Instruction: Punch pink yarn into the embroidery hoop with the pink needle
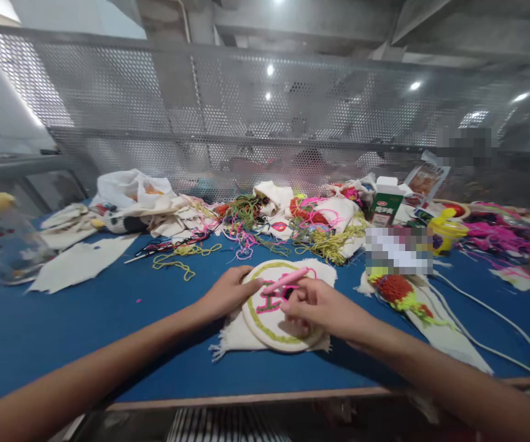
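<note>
Left hand [228,290] flat on rim of round cream embroidery hoop [274,307] on blue table [62,319]. Right hand [317,307] pinches pink punch needle [285,281] over hoop; tip hidden, pink stitching partly covered.

A blue table [53,331] is filling the foreground. A perforated metal screen [265,123] is standing behind it. Ceiling lights [270,69] are glowing through the holes.

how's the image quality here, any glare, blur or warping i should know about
Head view: wide-angle warping bends the table edge and stretches both forearms; ceiling lights glare through the perforated screen; blurred-out blocks cover spots at right; the embroidery hoop and the pink tool stay fairly sharp.
</note>
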### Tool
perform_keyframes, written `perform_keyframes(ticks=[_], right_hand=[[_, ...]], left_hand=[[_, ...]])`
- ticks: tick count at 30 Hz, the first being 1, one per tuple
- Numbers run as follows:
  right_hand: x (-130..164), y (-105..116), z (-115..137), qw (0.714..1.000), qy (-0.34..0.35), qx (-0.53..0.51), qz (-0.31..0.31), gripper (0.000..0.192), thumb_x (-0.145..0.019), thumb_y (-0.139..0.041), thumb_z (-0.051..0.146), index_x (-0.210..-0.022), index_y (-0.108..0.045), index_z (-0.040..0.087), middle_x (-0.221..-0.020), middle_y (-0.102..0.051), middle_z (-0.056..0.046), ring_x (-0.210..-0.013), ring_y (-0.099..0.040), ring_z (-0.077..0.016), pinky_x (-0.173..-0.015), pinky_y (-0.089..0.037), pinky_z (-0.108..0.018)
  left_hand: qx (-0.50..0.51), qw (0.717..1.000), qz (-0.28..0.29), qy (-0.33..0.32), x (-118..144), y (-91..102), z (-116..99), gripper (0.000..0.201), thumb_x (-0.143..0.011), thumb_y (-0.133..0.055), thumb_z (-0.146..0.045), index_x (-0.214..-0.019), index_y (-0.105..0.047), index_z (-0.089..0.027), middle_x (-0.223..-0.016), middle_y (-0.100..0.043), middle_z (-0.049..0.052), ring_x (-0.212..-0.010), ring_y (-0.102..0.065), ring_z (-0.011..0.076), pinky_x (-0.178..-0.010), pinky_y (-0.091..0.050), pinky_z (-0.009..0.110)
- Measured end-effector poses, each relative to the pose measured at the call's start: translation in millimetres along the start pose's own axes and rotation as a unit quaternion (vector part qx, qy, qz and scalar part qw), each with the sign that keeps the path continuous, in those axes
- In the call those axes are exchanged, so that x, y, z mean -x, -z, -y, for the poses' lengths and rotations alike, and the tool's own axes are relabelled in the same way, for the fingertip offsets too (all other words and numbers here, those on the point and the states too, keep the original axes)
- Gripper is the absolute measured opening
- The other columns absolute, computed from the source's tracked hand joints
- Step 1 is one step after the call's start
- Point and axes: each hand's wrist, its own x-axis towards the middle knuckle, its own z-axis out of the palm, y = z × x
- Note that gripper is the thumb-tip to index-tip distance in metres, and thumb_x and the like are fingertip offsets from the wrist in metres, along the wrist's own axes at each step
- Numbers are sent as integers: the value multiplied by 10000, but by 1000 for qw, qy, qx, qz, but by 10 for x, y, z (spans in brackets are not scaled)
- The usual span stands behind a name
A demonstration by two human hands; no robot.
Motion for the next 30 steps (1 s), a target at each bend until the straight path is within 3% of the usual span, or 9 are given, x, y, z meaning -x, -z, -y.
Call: perform_keyframes(ticks=[3,5,9,12,16,20,30], right_hand=[[-121,-6,33,996,82,-21,-35,248,-705,-598,365,-825,-561,150,-674,-531,3,-580,-508,-93,-499,-400,-206],[-172,8,61,989,140,30,-46,146,-721,-578,295,-771,-544,162,-705,-560,-7,-627,-526,-107,-536,-412,-220],[-217,76,95,955,207,209,-43,59,-682,-554,170,-673,-496,175,-596,-529,32,-530,-441,-85,-497,-338,-211],[-212,85,63,946,204,244,-61,98,-681,-541,165,-624,-462,178,-554,-500,43,-502,-409,-76,-481,-310,-202],[-164,45,-10,961,189,176,-100,163,-723,-526,205,-591,-433,182,-567,-505,35,-515,-428,-79,-496,-331,-199],[-119,47,-31,978,169,83,-91,184,-734,-509,237,-586,-412,187,-573,-496,21,-531,-434,-97,-502,-348,-218],[-116,79,-91,981,130,-94,-105,251,-745,-541,286,-576,-379,196,-532,-414,34,-497,-375,-90,-449,-287,-215]], left_hand=[[86,995,-46,12,0,-141,-39,350,-819,-351,-369,-924,-550,-101,-779,-637,57,-636,-588,165,-552,-461,262],[129,990,-61,0,-3,-198,-89,306,-830,-355,-358,-883,-538,-119,-792,-619,42,-694,-580,158,-607,-460,252],[183,982,-44,-28,13,-205,-162,254,-821,-432,-356,-897,-538,-138,-838,-615,32,-768,-569,162,-662,-453,245],[244,969,-12,-41,51,-171,-159,265,-813,-484,-343,-989,-522,-149,-927,-618,42,-803,-567,162,-693,-447,245],[287,958,21,-23,103,-146,-134,295,-829,-483,-327,-1080,-495,-172,-957,-622,43,-770,-570,153,-684,-455,256],[297,955,22,-16,124,-146,-122,308,-835,-479,-321,-1110,-485,-183,-958,-622,47,-783,-568,167,-701,-471,287],[252,967,7,-23,137,-144,-89,300,-833,-481,-346,-1102,-511,-216,-1046,-625,53,-890,-585,203,-739,-478,288]])
